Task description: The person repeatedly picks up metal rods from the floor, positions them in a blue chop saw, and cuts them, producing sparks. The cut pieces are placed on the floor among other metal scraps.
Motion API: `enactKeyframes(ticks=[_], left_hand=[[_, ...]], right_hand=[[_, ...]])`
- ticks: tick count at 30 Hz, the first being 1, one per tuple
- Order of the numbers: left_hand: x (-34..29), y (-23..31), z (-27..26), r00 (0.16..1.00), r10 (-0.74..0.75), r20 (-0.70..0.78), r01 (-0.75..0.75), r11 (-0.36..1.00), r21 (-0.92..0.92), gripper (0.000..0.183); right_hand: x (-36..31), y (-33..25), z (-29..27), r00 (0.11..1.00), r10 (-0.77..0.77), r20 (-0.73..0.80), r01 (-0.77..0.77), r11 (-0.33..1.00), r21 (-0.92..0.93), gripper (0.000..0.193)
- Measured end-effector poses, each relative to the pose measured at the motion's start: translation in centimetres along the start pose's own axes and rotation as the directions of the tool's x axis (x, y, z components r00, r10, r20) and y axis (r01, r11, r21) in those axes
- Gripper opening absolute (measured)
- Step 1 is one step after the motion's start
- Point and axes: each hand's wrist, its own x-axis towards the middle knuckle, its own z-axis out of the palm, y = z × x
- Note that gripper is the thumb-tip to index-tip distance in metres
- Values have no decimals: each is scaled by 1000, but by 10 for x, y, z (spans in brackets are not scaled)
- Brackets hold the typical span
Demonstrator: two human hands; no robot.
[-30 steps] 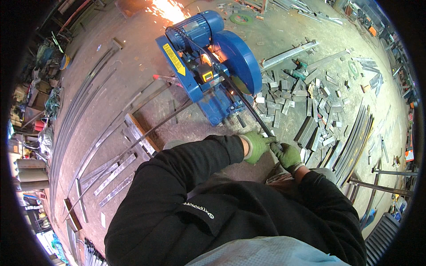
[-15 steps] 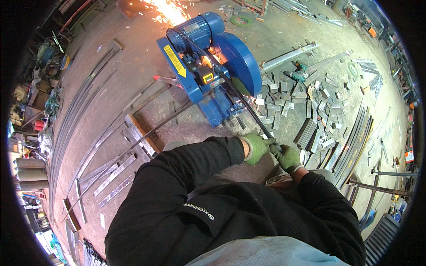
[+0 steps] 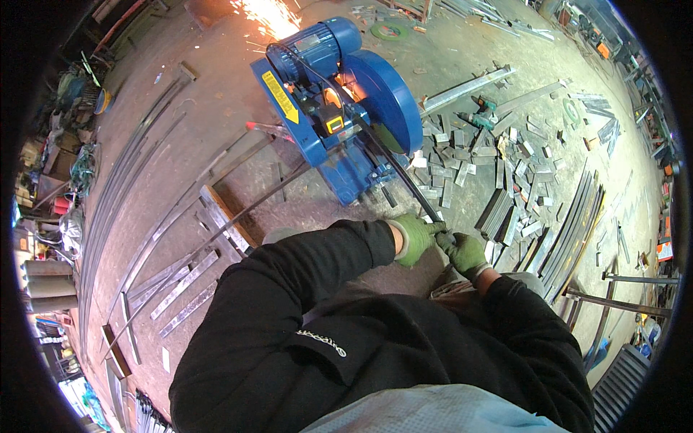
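Note:
A blue cut-off saw (image 3: 390, 94) stands on the floor ahead of me, its round guard over the disc and a ribbed motor (image 3: 317, 50) behind. Orange sparks (image 3: 271, 16) spray from its far side. Toward me slopes its long dark lever handle (image 3: 404, 177). Around the handle's near end are my gloved hands: my left hand (image 3: 413, 242) closed from the left, my right hand (image 3: 467, 252) closed beside it from the right. The fingers partly hide the handle's tip. A long thin metal bar (image 3: 256, 206) runs from the lower left into the saw's base.
Many short cut metal pieces (image 3: 462, 162) lie scattered right of the saw, with a green drill (image 3: 480, 117) among them. Long bars (image 3: 574, 231) lie farther right. A wooden block (image 3: 231, 216) supports the bar at left. More long strips (image 3: 126, 162) curve along the left floor.
The whole view has shifted slightly, with the saw a little higher and more to the left. Both hands stay closed at the handle's end, and the sparks continue.

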Motion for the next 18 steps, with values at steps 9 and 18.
enactKeyframes(ticks=[9,18], left_hand=[[-1,2,-2,1000,4,1,-4,1000,2,88],[3,0,7,1000,6,-30,-6,1000,0,89]], right_hand=[[-3,-7,0,999,3,-33,-2,1000,13,85],[-5,-13,-4,1000,11,-20,-11,1000,-8,84]])
